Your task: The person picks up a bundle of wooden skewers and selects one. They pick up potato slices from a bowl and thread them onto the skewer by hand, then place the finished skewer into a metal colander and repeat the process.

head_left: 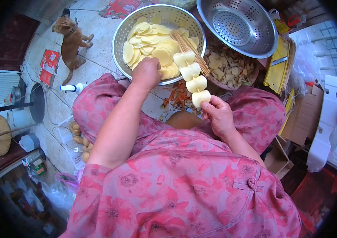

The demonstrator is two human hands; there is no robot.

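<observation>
A metal colander (119, 59) holds a heap of pale yellow potato slices (152, 39). My left hand (147, 73) is closed over the near side of the heap, its fingers curled down at the slices. Whatever those fingers grip is hidden under the hand. Between the thumb and fingers of my right hand (219, 117) is the lower end of a potato skewer (196, 84), with several folded slices threaded along it. The skewer slants up and left, in front of the colander's right rim. Bare wooden sticks (186, 43) lie in a bundle across the slices at the colander's right.
An empty second colander (238, 27) sits at the upper right, above a basin of peelings and scraps (230, 67). Orange peelings (178, 95) lie on the floor between my knees. A brown dog (71, 43) is at the upper left. Whole potatoes (77, 133) lie beside my left leg.
</observation>
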